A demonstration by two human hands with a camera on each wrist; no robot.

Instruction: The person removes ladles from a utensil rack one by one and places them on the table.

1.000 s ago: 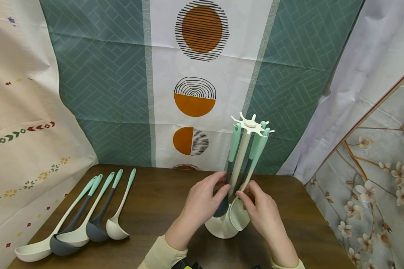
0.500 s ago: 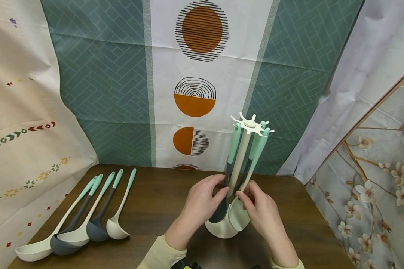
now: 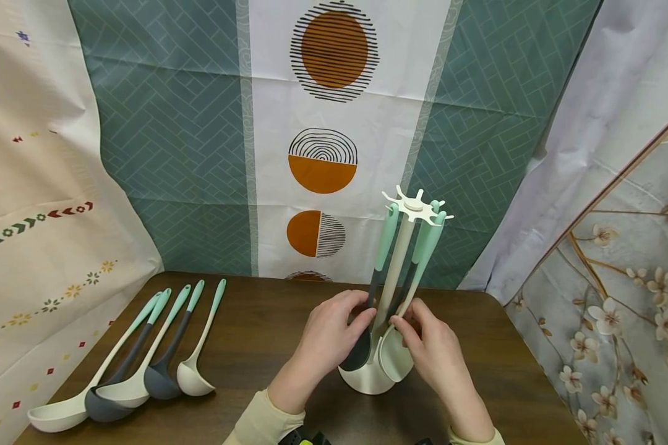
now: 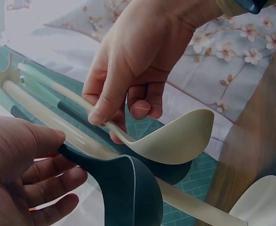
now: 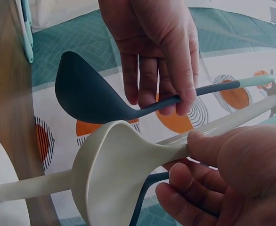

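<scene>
A cream stand (image 3: 392,272) with a round base and a hooked top rises at the right of the table. Mint-handled ladles hang from its hooks. My left hand (image 3: 328,337) pinches the neck of a dark grey ladle (image 3: 357,355) on the stand's left side, its bowl swung slightly out from the pole. Between thumb and fingers, my right hand (image 3: 438,349) holds the neck of a cream ladle (image 3: 396,355) at the right. Behind the cream one, another dark ladle (image 4: 180,172) hangs in the left wrist view, partly hidden. Both pinches show clearly in the right wrist view.
Several cream and dark grey ladles (image 3: 195,377) with mint handles lie in a row on the brown table (image 3: 250,352) at the left, some bowls overlapping. A patterned cloth (image 3: 323,235) hangs behind the table. Floral fabric (image 3: 607,321) borders the right side.
My left hand has moved a little to the left, drawing the dark grey ladle's bowl away from the pole. The right hand and the cream ladle look unmoved.
</scene>
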